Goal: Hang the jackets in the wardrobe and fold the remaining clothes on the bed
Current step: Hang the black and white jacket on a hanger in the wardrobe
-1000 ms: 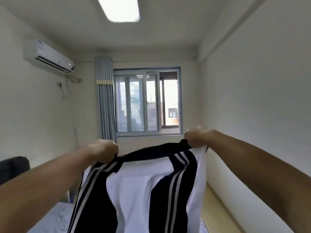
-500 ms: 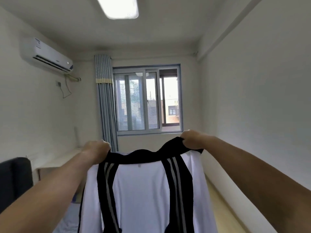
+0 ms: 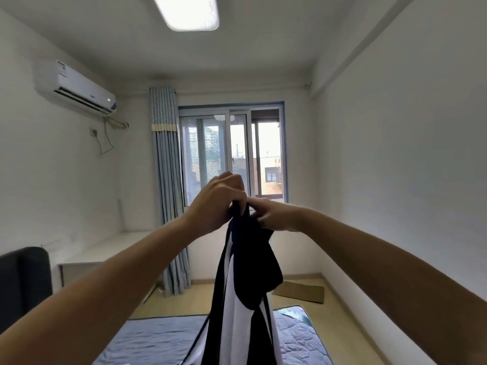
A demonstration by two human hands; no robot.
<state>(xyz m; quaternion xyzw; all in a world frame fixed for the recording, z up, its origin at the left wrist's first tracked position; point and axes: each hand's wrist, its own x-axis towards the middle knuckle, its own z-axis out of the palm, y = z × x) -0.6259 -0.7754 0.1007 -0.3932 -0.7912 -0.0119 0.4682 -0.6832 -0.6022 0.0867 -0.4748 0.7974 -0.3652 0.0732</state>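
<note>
Blue bed (image 3: 158,343) lies at 6 o'clock. Left hand (image 3: 216,204) and right hand (image 3: 274,214) meet, each pinching the top of the garment (image 3: 245,299). It hangs halved above the bed, probably for folding.

Daylight is entering the window (image 3: 232,154) at twelve o'clock; a curtain (image 3: 168,180) is hanging at eleven, a ceiling light (image 3: 188,11) glowing.

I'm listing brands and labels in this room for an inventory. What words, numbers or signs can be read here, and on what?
No text here can be read.
On the air conditioner, the sticker: blue and white, too blurred to read.
On its front panel, a small mark: too small to read.
On the black-and-white garment: no print shows.
</note>
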